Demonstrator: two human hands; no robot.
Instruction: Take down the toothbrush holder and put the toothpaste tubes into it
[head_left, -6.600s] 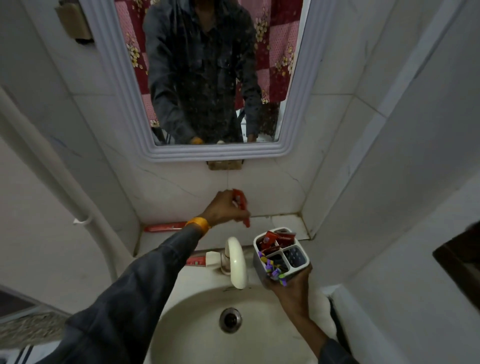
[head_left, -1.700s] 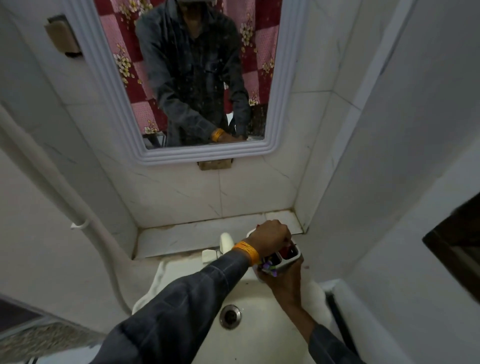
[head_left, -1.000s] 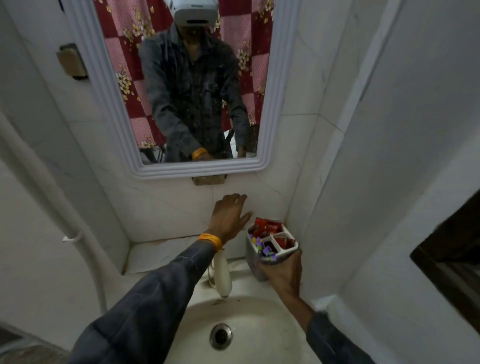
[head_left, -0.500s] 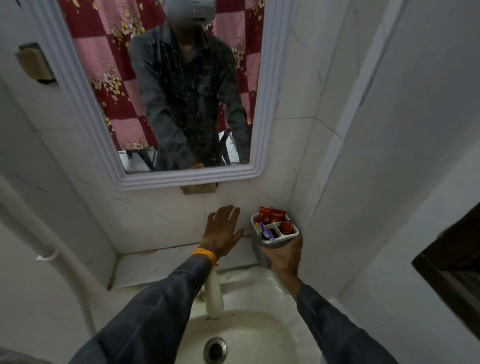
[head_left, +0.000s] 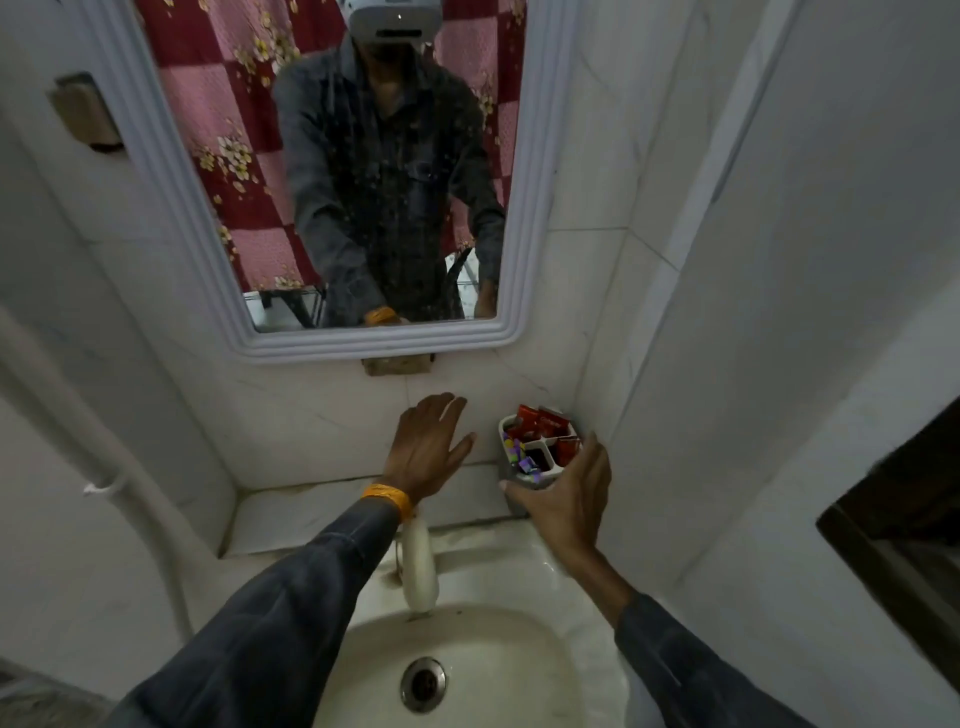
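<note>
The white toothbrush holder (head_left: 544, 442) stands on the tiled ledge (head_left: 311, 514), tucked into the right corner against the wall. Red toothpaste tubes (head_left: 540, 423) stick out of its back and right compartments, and purple-and-green pieces fill the front left one. My right hand (head_left: 563, 501) cups the holder from the front, with the thumb on its lower left side and the fingers along its right side. My left hand (head_left: 428, 449), with an orange band on the wrist, hovers open to the left of the holder, fingers spread close to the wall tiles, holding nothing.
A white tap (head_left: 418, 566) juts over the basin (head_left: 467, 675) just below my left wrist. A framed mirror (head_left: 363, 182) hangs above the ledge. A white pipe (head_left: 130, 493) runs down the left wall. The right wall stands close beside the holder.
The holder has gone from being held above the basin to standing in the ledge's right corner, my right hand still around it. My left hand came off the holder and opened by the wall.
</note>
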